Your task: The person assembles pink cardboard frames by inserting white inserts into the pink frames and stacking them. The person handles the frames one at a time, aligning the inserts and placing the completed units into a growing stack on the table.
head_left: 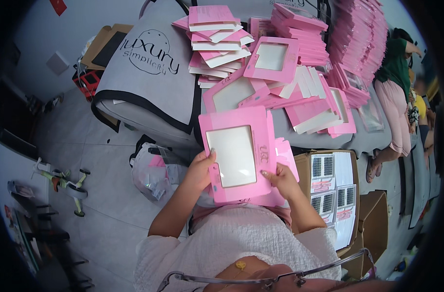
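A flat pink windowed box [235,152] is held upright before my chest, its clear window facing me. My left hand [202,168] grips its left edge with the thumb on the front. At the lower right edge, my right hand [282,181] pinches it, thumb also on the front. Behind it, more pink cardboard [285,155] shows on the right and below, over my lap. Beyond my hands on the grey sofa lie loose pink windowed boxes [271,80] and a leaning stack of pink boxes [217,36]. What the fingers do behind the box is hidden.
A carton of clear-fronted packs [355,214] stands right of me, beside an open brown carton [375,219]. Tall piles of pink packages [355,36] rise at the back right. A clear plastic bag [151,177] sits left. Two other people [394,97] are at far right.
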### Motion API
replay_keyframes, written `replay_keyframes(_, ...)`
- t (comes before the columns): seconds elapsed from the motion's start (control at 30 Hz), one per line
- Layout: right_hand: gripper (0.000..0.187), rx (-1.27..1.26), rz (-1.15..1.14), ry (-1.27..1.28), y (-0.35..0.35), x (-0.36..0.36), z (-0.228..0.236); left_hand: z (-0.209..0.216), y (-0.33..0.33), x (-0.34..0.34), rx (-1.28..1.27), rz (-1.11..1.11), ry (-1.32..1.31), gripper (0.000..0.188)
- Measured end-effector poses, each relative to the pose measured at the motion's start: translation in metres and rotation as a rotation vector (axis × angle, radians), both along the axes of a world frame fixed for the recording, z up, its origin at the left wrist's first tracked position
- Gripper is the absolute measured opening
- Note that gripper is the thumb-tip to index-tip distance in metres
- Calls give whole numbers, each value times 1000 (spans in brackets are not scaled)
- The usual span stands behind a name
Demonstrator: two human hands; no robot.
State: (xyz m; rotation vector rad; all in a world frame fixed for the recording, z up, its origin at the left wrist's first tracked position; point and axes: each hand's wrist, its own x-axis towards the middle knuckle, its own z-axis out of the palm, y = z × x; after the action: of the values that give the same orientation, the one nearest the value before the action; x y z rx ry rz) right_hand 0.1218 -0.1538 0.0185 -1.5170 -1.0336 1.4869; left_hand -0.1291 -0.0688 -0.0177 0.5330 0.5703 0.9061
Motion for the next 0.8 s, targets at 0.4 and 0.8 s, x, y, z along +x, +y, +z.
replay_keyframes(0.4, 57, 724, -557, -732, 196, 96, 84, -6, 12, 22, 546, 11, 459, 41)
replay_keyframes(0.8, 24, 775, 77, -945, 32, 15, -47, -99, -33, -22, 571, 345, 1048, 40)
